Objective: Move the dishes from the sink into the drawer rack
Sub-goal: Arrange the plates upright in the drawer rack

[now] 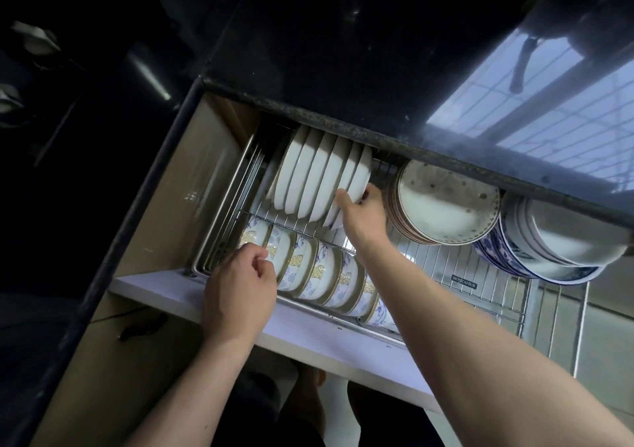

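1. White plates (319,179) stand on edge in the drawer rack (446,275), at about eleven o'clock.
2. Right hand (360,213) pinches the rightmost plate's rim, nearer it.
3. Left hand (240,282), fingers curled, touches the patterned bowls (322,275) at seven o'clock.

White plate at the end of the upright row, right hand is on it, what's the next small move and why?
Probably let go and pull the right hand back: the plain white plate already stands on edge beside the other white plates in the wire drawer rack.
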Demonstrator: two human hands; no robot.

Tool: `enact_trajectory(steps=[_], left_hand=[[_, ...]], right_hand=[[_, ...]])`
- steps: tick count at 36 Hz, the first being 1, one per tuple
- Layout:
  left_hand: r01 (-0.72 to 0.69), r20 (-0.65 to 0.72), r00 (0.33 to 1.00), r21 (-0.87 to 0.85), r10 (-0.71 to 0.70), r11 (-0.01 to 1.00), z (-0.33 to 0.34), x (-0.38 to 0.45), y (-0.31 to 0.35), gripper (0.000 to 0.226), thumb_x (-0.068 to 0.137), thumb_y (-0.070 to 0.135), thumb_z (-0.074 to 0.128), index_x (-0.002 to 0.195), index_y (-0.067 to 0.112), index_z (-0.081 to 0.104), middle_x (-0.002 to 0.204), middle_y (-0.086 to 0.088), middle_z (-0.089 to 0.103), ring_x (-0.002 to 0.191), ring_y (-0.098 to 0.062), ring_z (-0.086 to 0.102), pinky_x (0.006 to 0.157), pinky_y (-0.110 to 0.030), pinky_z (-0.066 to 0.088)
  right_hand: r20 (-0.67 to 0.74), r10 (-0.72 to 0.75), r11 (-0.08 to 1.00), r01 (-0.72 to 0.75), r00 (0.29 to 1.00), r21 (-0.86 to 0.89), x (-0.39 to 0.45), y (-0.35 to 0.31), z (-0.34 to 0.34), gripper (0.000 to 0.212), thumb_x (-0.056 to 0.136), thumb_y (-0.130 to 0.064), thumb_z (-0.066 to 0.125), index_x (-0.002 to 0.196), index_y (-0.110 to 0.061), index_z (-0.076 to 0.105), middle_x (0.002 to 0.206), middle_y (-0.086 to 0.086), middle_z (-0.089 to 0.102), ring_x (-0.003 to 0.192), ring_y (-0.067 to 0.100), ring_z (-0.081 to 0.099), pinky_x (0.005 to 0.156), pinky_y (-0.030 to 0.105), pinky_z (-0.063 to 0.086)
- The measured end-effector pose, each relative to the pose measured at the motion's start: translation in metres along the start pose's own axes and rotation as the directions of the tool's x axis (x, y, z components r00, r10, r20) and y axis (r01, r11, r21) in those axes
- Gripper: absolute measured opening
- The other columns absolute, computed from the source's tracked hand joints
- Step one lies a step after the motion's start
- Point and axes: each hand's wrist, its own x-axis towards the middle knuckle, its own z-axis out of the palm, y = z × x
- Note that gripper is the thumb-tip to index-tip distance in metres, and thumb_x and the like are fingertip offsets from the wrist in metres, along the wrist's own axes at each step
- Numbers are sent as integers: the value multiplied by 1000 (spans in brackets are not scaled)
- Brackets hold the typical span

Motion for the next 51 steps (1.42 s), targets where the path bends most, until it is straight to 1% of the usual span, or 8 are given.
enact_trajectory(steps=[10, 16, 19, 23, 32, 40, 44, 51], left_hand=[[-14, -51, 999, 28, 15, 1000, 5, -2, 1, 17, 100, 19, 53, 95, 25, 68, 88, 8, 67, 82, -18, 63, 68, -31, 47], [-7, -34, 999, 37, 8, 999, 8, -3, 3, 16, 99, 17, 55, 90, 25, 66, 84, 10, 63, 79, -14, 61, 66, -29, 47], [-6, -31, 1000, 39, 7, 999, 8, -2, 4, 19, 99, 17, 53, 86, 24, 65, 80, 12, 61, 75, -9, 56, 61, -26, 39], [-26, 35, 999, 44, 25, 999, 3, -7, 8, 23, 100, 18, 51, 81, 24, 62, 81, 8, 65, 74, -7, 55, 62, -27, 44], [-114, 276, 958, 115, 79, 987, -24, -26, 45, 18, 100, 21, 48, 88, 23, 61, 86, 5, 65, 80, -22, 62, 74, -35, 53], [-431, 659, 701, 87, 273, 898, -22, -81, 145, 19, 103, 24, 48, 114, 25, 64, 106, 3, 64, 96, -18, 62, 87, -35, 51], [-589, 688, 613, 70, 389, 805, -17, -118, 210, 26, 102, 23, 49, 122, 22, 64, 109, 2, 67, 89, -17, 63, 67, -25, 45], [-809, 690, 413, -22, 595, 588, 31, -240, 319, 22, 101, 26, 54, 120, 25, 66, 114, 3, 68, 98, -16, 62, 78, -24, 40]], right_hand=[[79, -73, 964, 91, 994, -249, -2, 9, -8, 85, 90, -36, 77, 155, -12, 29, 155, 10, 37, 144, 27, 37, 114, 40, 35], [204, 66, 946, 4, 977, -325, -9, 25, -19, 64, 88, -42, 76, 134, -11, 44, 127, 8, 56, 99, 19, 61, 76, 29, 53], [271, 72, 951, 16, 960, -308, -30, 23, -41, 70, 93, -34, 74, 147, -12, 37, 129, 1, 49, 113, 17, 55, 93, 28, 47], [215, 60, 945, 14, 975, -326, -70, 25, -86, 83, 93, -32, 73, 158, -10, 27, 156, 14, 43, 132, 32, 54, 109, 43, 46], [-66, 226, 968, -231, 972, -98, -137, 38, -210, 42, 99, -21, 65, 137, -4, 57, 119, 8, 69, 108, 26, 68, 101, 51, 53], [-219, 333, 930, -281, 917, 237, -205, 62, -284, 18, 101, -12, 58, 118, -7, 64, 101, 6, 67, 81, 21, 67, 75, 37, 54], [-261, 331, 910, -234, 907, 341, -236, 66, -316, 13, 102, -12, 56, 111, -10, 64, 102, 6, 66, 81, 20, 67, 67, 31, 53], [-431, 326, 850, -61, 841, 523, -300, 100, -414, 10, 102, -10, 55, 109, -13, 60, 94, 3, 62, 77, 17, 62, 63, 24, 49]])
